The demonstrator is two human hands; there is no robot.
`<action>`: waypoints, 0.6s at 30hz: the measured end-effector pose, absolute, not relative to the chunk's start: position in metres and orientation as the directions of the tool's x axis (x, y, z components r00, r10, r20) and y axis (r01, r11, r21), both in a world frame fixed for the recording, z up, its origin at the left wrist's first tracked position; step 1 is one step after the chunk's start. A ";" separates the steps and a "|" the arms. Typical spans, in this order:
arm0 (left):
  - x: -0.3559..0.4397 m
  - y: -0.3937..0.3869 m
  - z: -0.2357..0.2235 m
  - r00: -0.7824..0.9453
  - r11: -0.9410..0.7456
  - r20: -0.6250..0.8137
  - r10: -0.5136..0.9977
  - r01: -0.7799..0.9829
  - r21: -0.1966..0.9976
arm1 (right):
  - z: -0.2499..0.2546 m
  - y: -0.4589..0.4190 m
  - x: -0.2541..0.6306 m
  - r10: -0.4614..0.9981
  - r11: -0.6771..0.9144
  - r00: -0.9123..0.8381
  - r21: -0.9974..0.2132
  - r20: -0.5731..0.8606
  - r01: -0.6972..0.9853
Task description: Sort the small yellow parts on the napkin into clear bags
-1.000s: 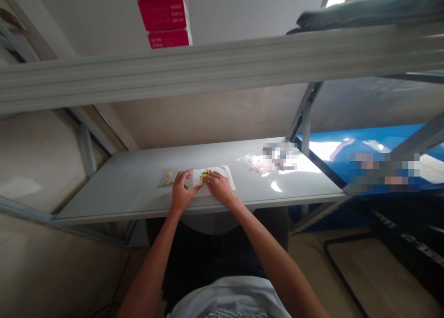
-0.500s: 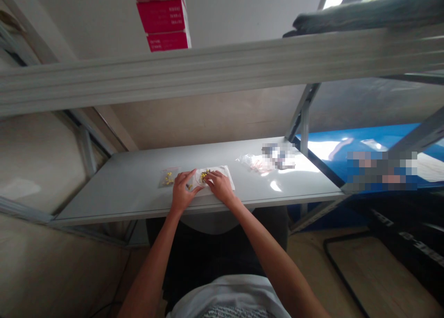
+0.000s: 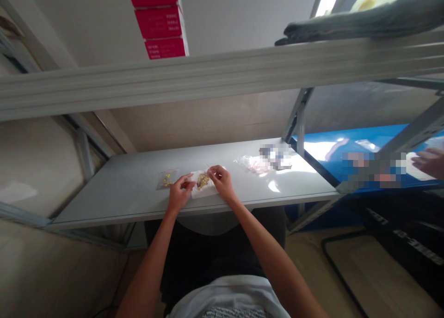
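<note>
On the worktop [image 3: 114,184], near its front edge, two hands worked above one white sheet, well clear of each other. Between them was one clear bag [image 3: 202,181] of yellow and dark bits, too small to count, with the sheet [image 3: 211,192] showing beneath it. The left hand [image 3: 179,194] had its thumb and fingers curled at the bag's left edge; the right hand [image 3: 223,183] had its fingertips gathered at the upper right corner. Whether either was clamped on the plastic, I could not tell.

Just beside the left hand lay a second bag [image 3: 167,178], also with yellow bits. Farther right was one pinkish bag [image 3: 255,164], touching or next to a pixelated patch.

Above the rail [image 3: 215,75] showed three red boxes [image 3: 158,23], stacked, and one dark cloth [image 3: 347,24]. At the far right, one hand of another person [image 3: 430,163] reached over a blue surface [image 3: 322,149].
</note>
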State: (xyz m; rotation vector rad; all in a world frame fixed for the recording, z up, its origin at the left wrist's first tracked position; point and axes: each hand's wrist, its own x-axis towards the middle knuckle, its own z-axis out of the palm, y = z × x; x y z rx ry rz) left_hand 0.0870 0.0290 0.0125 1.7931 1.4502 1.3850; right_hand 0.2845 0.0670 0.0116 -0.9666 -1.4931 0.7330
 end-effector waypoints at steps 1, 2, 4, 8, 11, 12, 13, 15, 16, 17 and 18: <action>0.085 0.029 0.013 -0.065 -0.312 0.372 0.926 0.423 0.851 | 0.012 0.068 0.286 0.895 0.442 0.011 -0.892 0.445 0.093; 0.084 0.029 0.014 -0.063 -0.289 0.342 0.938 0.405 0.868 | 0.013 0.070 0.287 0.912 0.409 0.014 -0.912 0.409 0.009; 0.084 0.029 0.014 -0.046 -0.280 0.326 0.944 0.408 0.869 | 0.016 0.072 0.289 0.947 0.317 0.001 -0.935 0.321 -0.158; 0.087 0.028 0.014 -0.064 -0.269 0.325 0.943 0.427 0.863 | 0.021 0.071 0.289 0.962 0.206 -0.096 -0.914 0.254 -0.349; 0.088 0.028 0.014 -0.078 -0.274 0.318 0.945 0.339 0.900 | 0.020 0.067 0.286 0.930 0.154 -0.258 -0.913 0.263 -0.377; 0.088 0.028 0.015 -0.072 -0.285 0.319 0.945 0.298 0.911 | 0.019 0.065 0.285 0.916 0.141 -0.306 -0.924 0.258 -0.356; 0.088 0.028 0.017 -0.064 -0.296 0.322 0.945 0.256 0.920 | 0.018 0.063 0.284 0.905 0.137 -0.342 -0.935 0.252 -0.326; 0.088 0.029 0.020 -0.042 -0.307 0.319 0.947 0.183 0.934 | 0.017 0.061 0.283 0.894 0.148 -0.377 -0.953 0.243 -0.264; 0.088 0.029 0.022 -0.030 -0.307 0.315 0.949 0.155 0.939 | 0.016 0.060 0.282 0.893 0.165 -0.376 -0.957 0.247 -0.238; 0.090 0.030 0.024 -0.015 -0.304 0.308 0.951 0.134 0.943 | 0.016 0.060 0.282 0.894 0.195 -0.364 -0.958 0.262 -0.212; 0.092 0.030 0.026 0.000 -0.297 0.299 0.954 0.120 0.947 | 0.016 0.059 0.282 0.892 0.236 -0.348 -0.954 0.287 -0.182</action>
